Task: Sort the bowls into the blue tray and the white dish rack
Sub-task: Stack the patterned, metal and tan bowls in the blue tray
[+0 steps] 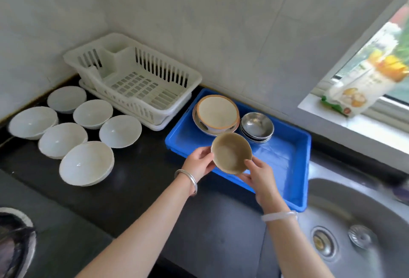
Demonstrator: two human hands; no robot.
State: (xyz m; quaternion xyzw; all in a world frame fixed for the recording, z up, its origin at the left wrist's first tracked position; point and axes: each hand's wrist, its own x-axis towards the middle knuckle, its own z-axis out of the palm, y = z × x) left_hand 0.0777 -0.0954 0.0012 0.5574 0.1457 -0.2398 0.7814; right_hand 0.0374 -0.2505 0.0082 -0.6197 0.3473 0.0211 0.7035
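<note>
Head view: both my left hand (197, 162) and right hand (259, 175) clasped the small tan round bowl (231, 152) between them, above the blue plastic tray's (285, 162) front edge.

The rack (141, 85) stands empty and open from above. In the tray (287, 167), stacked bowls (218, 114) and steel bowls (256, 126) fill the far end; the near floor lies bare. White bowls (86, 162) crowd the counter (137, 180) left of the rack

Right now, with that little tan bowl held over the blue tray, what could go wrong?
The tan bowl is pinched only at its rim and side by the left hand and right hand; it could slip. Set down carelessly, it might knock the steel bowl stack or the orange-rimmed bowl close behind it.
</note>
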